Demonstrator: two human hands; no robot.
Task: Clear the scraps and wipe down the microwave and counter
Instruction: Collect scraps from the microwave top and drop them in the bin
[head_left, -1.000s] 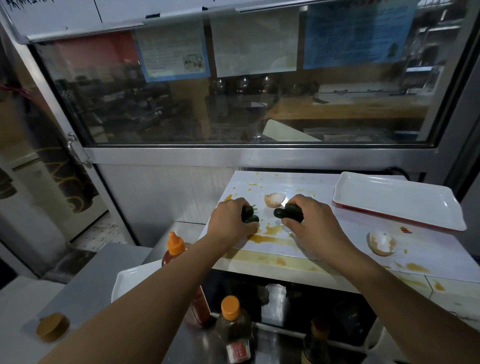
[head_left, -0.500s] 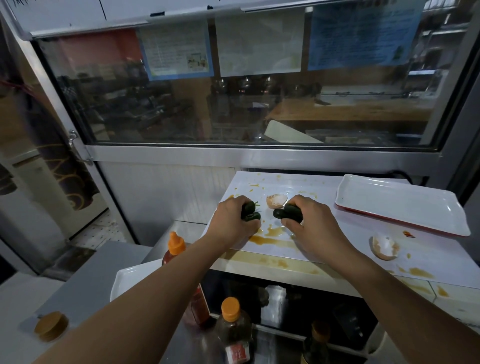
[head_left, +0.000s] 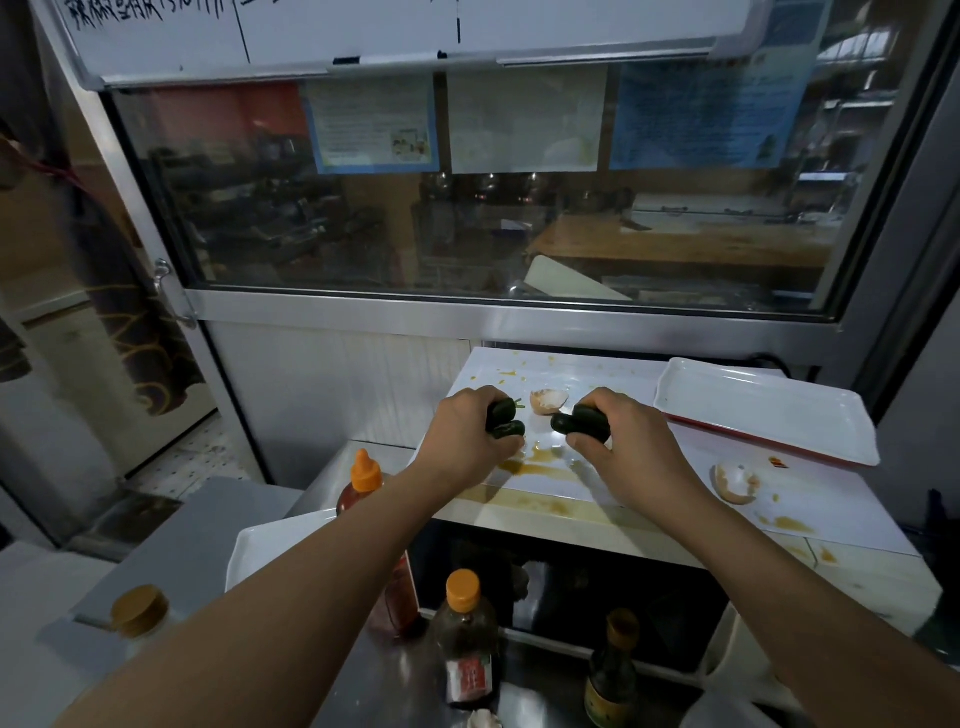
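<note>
Window (head_left: 467, 208): a wide glass pane in a metal frame behind the microwave, with papers stuck along its top.
Microwave (head_left: 571, 587): a white box with a dark door; its flat top (head_left: 649, 483) carries the scraps and is smeared with brown sauce (head_left: 540, 467) near the front edge and spotted with orange drips toward the back left corner.
Surface (head_left: 374, 675): a steel counter below the front of the microwave, holding the bottles.
White tray (head_left: 763, 410): lies on the back right corner of the microwave top, red showing under its near rim.
Second tray (head_left: 270, 551): white, on the surface left of the microwave, partly hidden by the left forearm.
Left hand (head_left: 467, 436): over the front left part of the microwave top, fingers curled round dark green vegetable pieces (head_left: 504, 418).
Right hand (head_left: 628, 441): just right of it, fingers curled round another dark green piece (head_left: 576, 421).
Bottles: an orange-capped red sauce bottle (head_left: 363, 483), an orange-capped dark bottle (head_left: 465, 639) and a brown-capped one (head_left: 613, 670) stand along the surface.
Eggshell (head_left: 546, 401): on the top between the two hands, just behind them.
Second eggshell (head_left: 735, 483): near the front right edge, beside the white tray.
Lid (head_left: 139, 610): a brown cap at the far left.
</note>
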